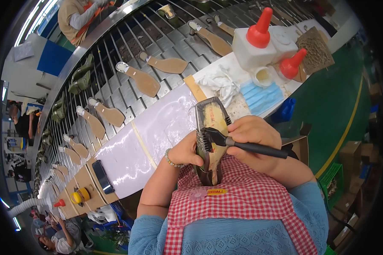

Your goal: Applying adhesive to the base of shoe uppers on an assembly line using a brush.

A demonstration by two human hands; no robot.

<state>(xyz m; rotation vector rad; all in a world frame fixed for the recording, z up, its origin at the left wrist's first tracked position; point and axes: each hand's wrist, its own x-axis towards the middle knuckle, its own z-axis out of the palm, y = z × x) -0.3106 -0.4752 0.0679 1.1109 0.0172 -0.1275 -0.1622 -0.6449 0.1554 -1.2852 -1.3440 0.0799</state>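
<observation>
A dark shoe upper stretched over a yellowish last [213, 114] is held bottom side up in front of my chest. My left hand [186, 149] wraps round its left side, with the thumb along the near edge. In my right hand [256, 135] is a black-handled brush [261, 149]. Its dark bristles touch the left edge of the shoe's underside, near the middle. The fingers of my right hand also lie close against the shoe's right side.
Ahead runs a slatted metal conveyor [134, 91] carrying several tan soles [141, 81] and green uppers [81, 75]. On the white worktop [166, 114] are a red-capped white bottle [251, 49], an open cup [263, 76], crumpled tissue [220, 84], a blue face mask [261, 95] and a phone [103, 176].
</observation>
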